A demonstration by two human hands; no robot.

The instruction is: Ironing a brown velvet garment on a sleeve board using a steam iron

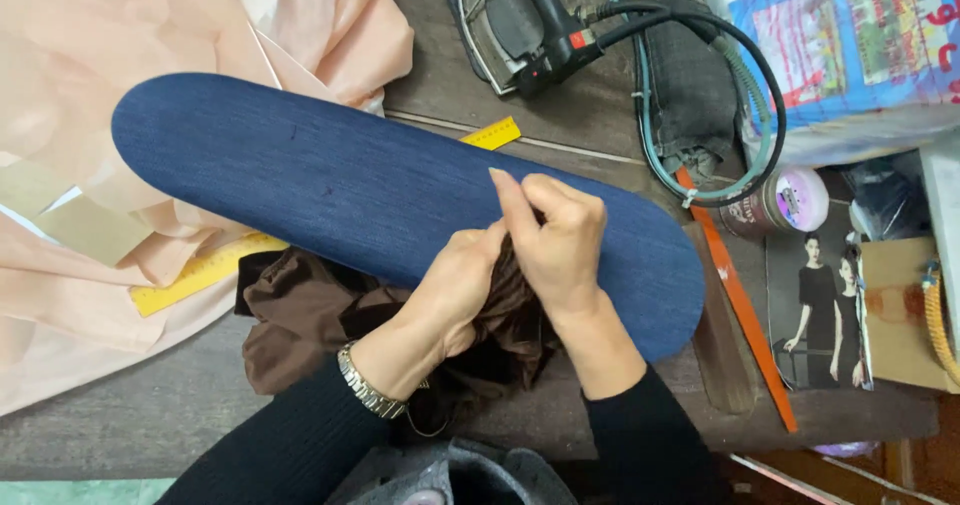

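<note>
A long padded sleeve board covered in dark blue denim (330, 180) lies across the wooden table. Brown velvety fabric (310, 315) is bunched at its near edge and runs up between my hands. My left hand (455, 290), with a metal watch at the wrist, grips the brown fabric from the left. My right hand (555, 240) pinches the same fabric against the board, its fingers curled and the forefinger raised. Both sleeves are black.
Peach fabric (120, 85) is heaped at the left over a yellow ruler (200, 275). A steam iron (530, 25) with a looped hose (760, 115) sits at the back. An orange ruler (745, 315), a small round tin (790, 200), a printed photo and a plastic bag lie at right.
</note>
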